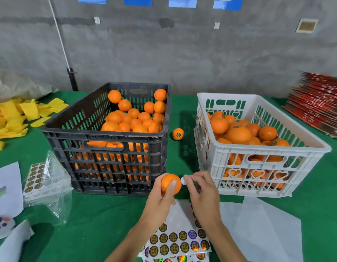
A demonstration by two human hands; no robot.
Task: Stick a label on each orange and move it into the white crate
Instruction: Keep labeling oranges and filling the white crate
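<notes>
- Green table [107,214] held both crates.
- Left hand [160,197] gripped an orange [170,183]; right hand [199,191] pinched a label [182,180].
- Label might crease or stick to fingertips if pressed unevenly.

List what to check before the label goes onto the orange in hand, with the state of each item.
1. Left hand grips the orange: ok.
2. Right hand pinches a label beside the orange: ok.
3. Label's sticky side faces the orange: cannot tell.
4. Bare peel faces the label: ok.
5. White crate has room on top: ok.
6. Every orange is in a crate: not ok, a labelled stray orange lies on the green table between the black crate and the white crate.
</notes>
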